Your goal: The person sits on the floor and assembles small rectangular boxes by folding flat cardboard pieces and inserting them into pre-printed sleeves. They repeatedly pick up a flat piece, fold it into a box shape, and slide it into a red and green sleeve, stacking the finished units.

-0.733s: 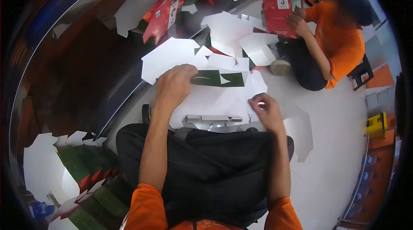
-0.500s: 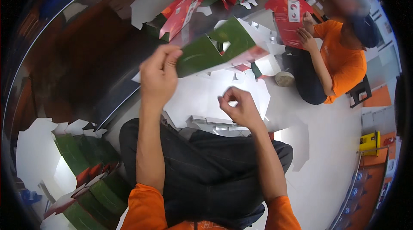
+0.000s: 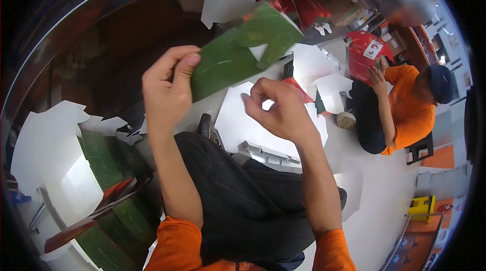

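Observation:
My left hand [image 3: 169,86] is raised at the centre left, its thumb and fingers clamped on the near end of a green carton [image 3: 217,63]. The carton slants up to the right, with a cut-out in its side and a pale far edge. My right hand [image 3: 283,109] hovers below the carton's right half, apart from it. Its thumb and forefinger curl into a ring, and nothing shows between them. Below that hand lies a stack of flat white carton blanks [image 3: 238,126] on the floor, in front of my crossed legs.
Green and red folded cartons [image 3: 104,164] stand at my left beside a large white sheet [image 3: 48,139]. Red cartons [image 3: 309,10] lie at the back. A co-worker in an orange shirt [image 3: 410,109] sits at the right, holding a red carton [image 3: 362,58]. A dark metal-edged surface runs along the left.
The carton has turned to show more of its green face, still in my left hand. My right hand has risen closer to it. The whole view has shifted, and the co-worker's head has lowered.

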{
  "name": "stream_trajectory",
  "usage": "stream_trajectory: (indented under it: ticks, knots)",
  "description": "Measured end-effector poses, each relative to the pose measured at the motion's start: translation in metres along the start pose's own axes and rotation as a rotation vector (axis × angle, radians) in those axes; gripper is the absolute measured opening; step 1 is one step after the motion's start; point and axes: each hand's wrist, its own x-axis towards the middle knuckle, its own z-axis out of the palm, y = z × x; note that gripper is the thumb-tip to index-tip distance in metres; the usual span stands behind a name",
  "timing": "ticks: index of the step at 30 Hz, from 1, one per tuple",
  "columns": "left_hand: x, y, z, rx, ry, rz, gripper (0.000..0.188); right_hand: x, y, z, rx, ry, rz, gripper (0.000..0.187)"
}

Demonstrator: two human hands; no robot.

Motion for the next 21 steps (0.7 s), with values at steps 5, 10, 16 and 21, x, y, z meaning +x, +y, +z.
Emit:
stream_trajectory:
  ticks: [5, 10, 16, 21]
  knots:
    - [-0.003, 0.002, 0.006, -0.049, -0.115, -0.056, 0.019, -0.017, 0.005, -0.009, 0.109, 0.015, 0.119, 0.022]
    - [-0.008, 0.013, 0.029, -0.024, -0.246, -0.057, 0.013, -0.043, 0.031, -0.025, 0.072, 0.088, 0.151, 0.057]
    - [-0.034, 0.025, 0.086, 0.214, -0.545, 0.224, 0.013, -0.092, 0.062, -0.065, 0.596, 0.577, 0.056, 0.054]
    - [-0.083, 0.022, 0.137, 0.711, -0.978, 0.186, 0.017, -0.158, 0.153, -0.038, 0.635, 0.473, 0.234, 0.018]
